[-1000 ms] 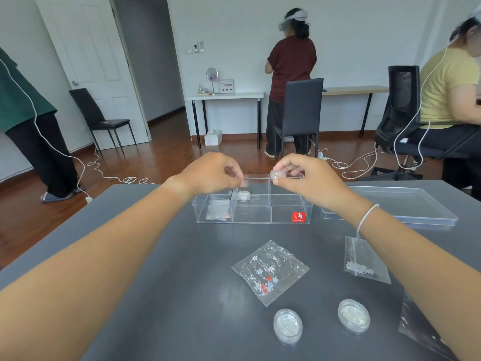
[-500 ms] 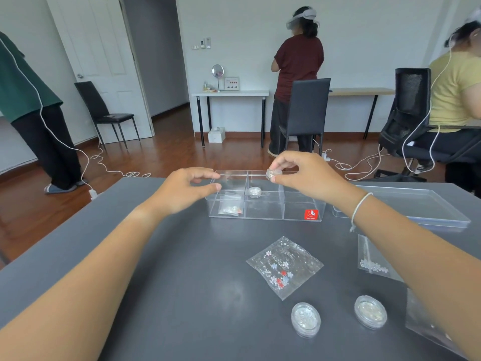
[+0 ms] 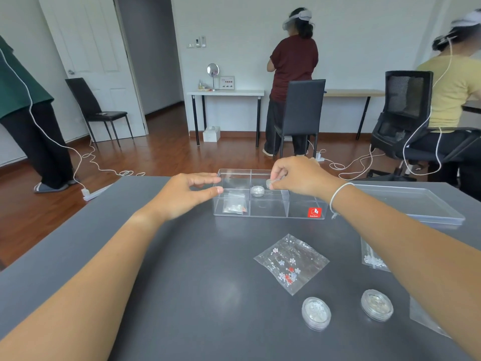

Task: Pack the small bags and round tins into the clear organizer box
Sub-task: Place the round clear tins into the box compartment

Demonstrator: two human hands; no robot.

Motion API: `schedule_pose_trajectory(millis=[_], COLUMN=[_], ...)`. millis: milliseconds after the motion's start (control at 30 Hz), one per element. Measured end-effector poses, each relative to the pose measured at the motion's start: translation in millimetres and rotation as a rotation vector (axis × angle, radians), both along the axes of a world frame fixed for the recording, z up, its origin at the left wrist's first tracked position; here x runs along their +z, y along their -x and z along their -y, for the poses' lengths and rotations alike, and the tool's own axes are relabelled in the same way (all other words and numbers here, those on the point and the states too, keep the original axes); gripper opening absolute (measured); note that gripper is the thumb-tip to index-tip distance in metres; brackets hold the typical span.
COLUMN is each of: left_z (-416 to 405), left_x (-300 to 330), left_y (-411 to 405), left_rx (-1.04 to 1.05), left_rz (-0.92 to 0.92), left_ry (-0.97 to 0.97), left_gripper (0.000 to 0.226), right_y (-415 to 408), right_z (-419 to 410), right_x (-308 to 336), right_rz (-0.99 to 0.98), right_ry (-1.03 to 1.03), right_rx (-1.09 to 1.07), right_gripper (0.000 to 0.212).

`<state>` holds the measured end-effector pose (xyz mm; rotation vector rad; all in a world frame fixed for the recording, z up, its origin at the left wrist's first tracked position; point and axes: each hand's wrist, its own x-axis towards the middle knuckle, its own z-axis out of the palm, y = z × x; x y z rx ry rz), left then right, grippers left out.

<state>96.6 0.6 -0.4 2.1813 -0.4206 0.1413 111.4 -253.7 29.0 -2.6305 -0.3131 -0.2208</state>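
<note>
Head view: right hand (image 3: 299,175) pinches a round tin (image 3: 270,182) over the organizer box (image 3: 268,213), beside another tin (image 3: 257,190) lying inside. Left hand (image 3: 187,194), fingers spread, holds nothing beside the box's left end. Two loose tins (image 3: 316,312) and a small bag (image 3: 291,263) lie on the table (image 3: 182,282).

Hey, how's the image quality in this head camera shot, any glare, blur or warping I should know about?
Head view: wide-angle warping bows the door frame and the table edges; soft glare patches sit on the dark tabletop; the clear organizer box is see-through with faint reflections, so its dividers read weakly; the right hand and its tin look slightly soft; the left hand casts only a diffuse shadow.
</note>
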Motion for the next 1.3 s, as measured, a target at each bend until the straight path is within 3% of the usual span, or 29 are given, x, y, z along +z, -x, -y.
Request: schedule_pose_trajectory(millis=[633,1300], left_z=[-1,-1], left_x=[0,-1], left_y=[-1,-2], left_rx=[0.003,-0.005], left_rz=[0.011,0.006], left_ry=[0.002,0.003], left_gripper=[0.026,0.027], right_y=[-6,-4], right_z=[-14,-11], right_x=[3,-1], right_rz=[0.012,0.046], right_ry=[0.324,0.247], right_rx=[-0.078,-0.072], right_gripper=[0.013,0.009])
